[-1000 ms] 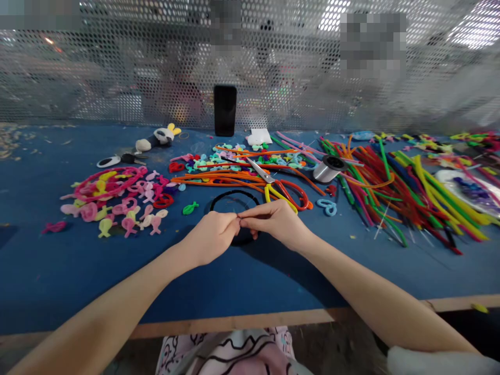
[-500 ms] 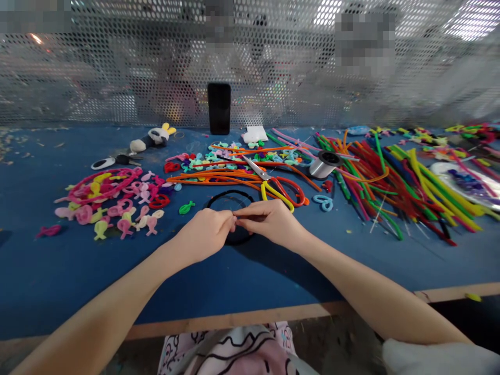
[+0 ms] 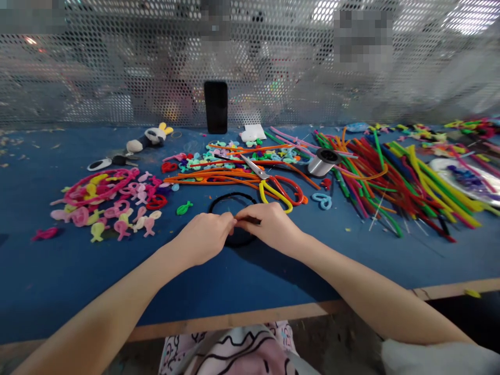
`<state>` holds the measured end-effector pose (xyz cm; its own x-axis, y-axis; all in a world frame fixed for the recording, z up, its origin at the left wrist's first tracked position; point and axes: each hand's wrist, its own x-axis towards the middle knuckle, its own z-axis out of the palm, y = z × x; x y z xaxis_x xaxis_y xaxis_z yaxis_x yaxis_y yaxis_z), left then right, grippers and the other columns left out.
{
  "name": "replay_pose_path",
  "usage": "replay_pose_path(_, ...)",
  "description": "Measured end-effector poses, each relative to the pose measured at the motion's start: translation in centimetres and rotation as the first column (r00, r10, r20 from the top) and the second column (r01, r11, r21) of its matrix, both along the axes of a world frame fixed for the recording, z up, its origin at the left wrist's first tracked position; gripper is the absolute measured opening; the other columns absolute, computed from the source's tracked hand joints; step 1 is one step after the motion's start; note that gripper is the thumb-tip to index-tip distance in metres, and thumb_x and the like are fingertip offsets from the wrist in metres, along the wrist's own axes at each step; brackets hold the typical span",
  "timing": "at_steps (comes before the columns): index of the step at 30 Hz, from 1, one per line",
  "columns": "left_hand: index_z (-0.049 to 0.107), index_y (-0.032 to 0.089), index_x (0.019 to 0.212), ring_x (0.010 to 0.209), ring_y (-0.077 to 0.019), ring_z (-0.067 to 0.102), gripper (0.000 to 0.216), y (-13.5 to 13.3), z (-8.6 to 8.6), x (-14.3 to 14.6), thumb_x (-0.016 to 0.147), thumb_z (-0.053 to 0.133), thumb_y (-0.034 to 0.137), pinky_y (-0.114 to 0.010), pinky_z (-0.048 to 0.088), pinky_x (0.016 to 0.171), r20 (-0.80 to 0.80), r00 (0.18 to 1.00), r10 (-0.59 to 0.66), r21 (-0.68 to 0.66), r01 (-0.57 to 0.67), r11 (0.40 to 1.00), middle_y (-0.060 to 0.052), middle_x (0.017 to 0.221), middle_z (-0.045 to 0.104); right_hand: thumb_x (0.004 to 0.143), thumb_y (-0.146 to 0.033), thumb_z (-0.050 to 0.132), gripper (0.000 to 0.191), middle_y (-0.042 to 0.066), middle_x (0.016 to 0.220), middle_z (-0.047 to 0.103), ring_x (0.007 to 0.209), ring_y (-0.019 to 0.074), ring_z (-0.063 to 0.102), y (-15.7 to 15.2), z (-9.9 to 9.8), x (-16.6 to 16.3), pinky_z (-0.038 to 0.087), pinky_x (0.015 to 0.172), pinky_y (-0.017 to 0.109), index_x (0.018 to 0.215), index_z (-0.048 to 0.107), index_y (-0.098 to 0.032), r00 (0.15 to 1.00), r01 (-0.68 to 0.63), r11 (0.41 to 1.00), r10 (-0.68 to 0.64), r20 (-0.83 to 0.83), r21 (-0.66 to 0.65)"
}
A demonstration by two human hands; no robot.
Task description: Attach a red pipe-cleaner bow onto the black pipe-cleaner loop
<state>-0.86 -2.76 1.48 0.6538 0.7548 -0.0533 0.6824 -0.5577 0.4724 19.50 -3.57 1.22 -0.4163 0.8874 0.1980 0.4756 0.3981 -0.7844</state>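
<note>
Since half a second ago, the forefinger of my right hand [image 3: 277, 229] has arched up, widening the gap above its thumb, and the whole view has slid a little. Across the back stands a metal mesh screen [image 3: 156, 78]; before it spreads the blue table [image 3: 195, 291]. Off to my right lies a heap of fuzzy sticks [image 3: 406, 182] in red, green and yellow, and to my left a pile of mostly pink twisted pieces [image 3: 80, 216]. Both hands meet at the fingertips: my left hand [image 3: 205, 237] is curled in, thumb against finger, and the right one pinches beside it. Whatever lies between them is too small to see, so I can't tell what either grips. Under them, flat on the table, is a black hoop [image 3: 234, 195], its near side partly hidden. A phone [image 3: 216, 107] leans on the screen. Scissors [image 3: 261, 173] lie just past the hoop, a thread spool [image 3: 320, 165] farther right, and a green twist [image 3: 184, 208] to the left.
</note>
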Motion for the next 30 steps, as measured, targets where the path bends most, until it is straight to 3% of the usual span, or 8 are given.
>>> replay_pose_path(5, 0.06, 0.019, 0.087, 0.063, -0.0209, 0.061, 0.032, 0.0, 0.4, 0.2, 0.101, 0.034, 0.029, -0.029, 0.034, 0.06, 0.005, 1.0, 0.007, 0.01, -0.007, 1.0, -0.006, 0.07, 0.065, 0.082, -0.01, 0.061, 0.019, 0.004, 0.076, 0.073, 0.069, 0.017, 0.064, -0.1, -0.1, 0.0, 0.047, 0.066, 0.028, 0.081, 0.076, -0.022, 0.998, -0.03, 0.994, 0.025, 0.053, 0.103)
replay_pose_path(8, 0.06, 0.019, 0.084, 0.057, -0.0169, 0.056, 0.035, 0.1, 0.7, 0.2, 0.102, 0.032, 0.031, -0.028, 0.035, 0.059, 0.133, 0.987, 0.088, -0.031, -0.084, 0.996, -0.002, 0.063, 0.059, 0.082, -0.013, 0.062, 0.014, 0.003, 0.073, 0.071, 0.063, 0.0147, 0.062, -0.2, 0.1, 0.0, 0.046, 0.062, 0.027, 0.081, 0.075, -0.02, 0.999, 0.021, 0.997, -0.023, 0.023, 0.072)
replay_pose_path(11, 0.062, 0.019, 0.089, 0.057, -0.0144, 0.053, 0.03, 0.2, 1.0, 0.0, 0.099, 0.035, 0.029, -0.026, 0.037, 0.06, 0.342, 0.906, 0.25, -0.11, -0.226, 0.968, 0.0, 0.065, 0.059, 0.083, -0.019, 0.064, 0.009, 0.003, 0.073, 0.071, 0.062, 0.0149, 0.063, -0.2, 0.1, 0.1, 0.047, 0.06, 0.027, 0.082, 0.073, -0.019, 0.996, 0.08, 0.997, -0.08, -0.027, -0.009)
replay_pose_path(14, 0.065, 0.019, 0.096, 0.075, -0.0165, 0.06, 0.027, 0.5, 1.3, -0.1, 0.092, 0.039, 0.02, -0.027, 0.044, 0.071, 0.495, 0.8, 0.339, -0.158, -0.302, 0.94, -0.003, 0.083, 0.066, 0.085, -0.023, 0.064, 0.008, 0.003, 0.072, 0.07, 0.063, 0.0153, 0.063, -0.2, 0.2, 0.3, 0.048, 0.06, 0.028, 0.082, 0.072, -0.02, 0.994, 0.097, 0.995, -0.099, -0.051, -0.04)
replay_pose_path(20, 0.066, 0.022, 0.12, 0.114, -0.0239, 0.057, 0.047, 0.7, 0.8, 0.1, 0.077, 0.051, 0.01, -0.038, 0.045, 0.101, 0.454, 0.876, 0.166, -0.059, -0.156, 0.986, -0.006, 0.12, 0.068, 0.083, -0.02, 0.065, 0.005, 0.003, 0.074, 0.066, 0.064, 0.0143, 0.059, -0.2, 0.7, 0.3, 0.047, 0.06, 0.028, 0.08, 0.068, -0.02, 0.987, 0.134, 0.99, -0.137, -0.086, -0.035)
replay_pose_path(25, 0.056, 0.022, 0.135, 0.14, -0.0307, 0.043, 0.052, 0.9, -1.4, 0.8, 0.085, 0.068, 0.029, -0.052, 0.033, 0.117, 0.425, 0.905, -0.012, 0.09, -0.029, 0.996, -0.01, 0.149, 0.054, 0.083, -0.019, 0.067, 0.006, 0.005, 0.092, 0.059, 0.077, 0.0146, 0.057, 0.1, 0.7, 0.6, 0.047, 0.063, 0.027, 0.078, 0.067, -0.019, 0.976, 0.162, 0.984, -0.149, -0.158, 0.073)
replay_pose_path(27, 0.057, 0.023, 0.133, 0.142, -0.0307, 0.041, 0.046, 1.0, -2.2, 1.1, 0.089, 0.066, 0.033, -0.054, 0.033, 0.117, 0.424, 0.906, -0.012, 0.132, -0.049, 0.99, -0.01, 0.151, 0.052, 0.084, -0.019, 0.066, 0.004, 0.004, 0.092, 0.055, 0.073, 0.0126, 0.053, 0.3, 0.7, 0.7, 0.046, 0.06, 0.026, 0.081, 0.068, -0.019, 0.979, 0.149, 0.984, -0.133, -0.153, 0.099)
replay_pose_path(30, 0.062, 0.022, 0.119, 0.134, -0.0271, 0.05, 0.026, 1.2, -2.5, 1.3, 0.095, 0.059, 0.033, -0.051, 0.038, 0.114, 0.445, 0.896, -0.009, 0.162, -0.071, 0.984, -0.009, 0.138, 0.063, 0.085, -0.017, 0.066, 0.004, 0.002, 0.089, 0.051, 0.065, 0.0099, 0.047, 0.4, 0.9, 0.9, 0.043, 0.058, 0.026, 0.085, 0.07, -0.019, 0.991, 0.122, 0.977, -0.108, -0.083, 0.175)
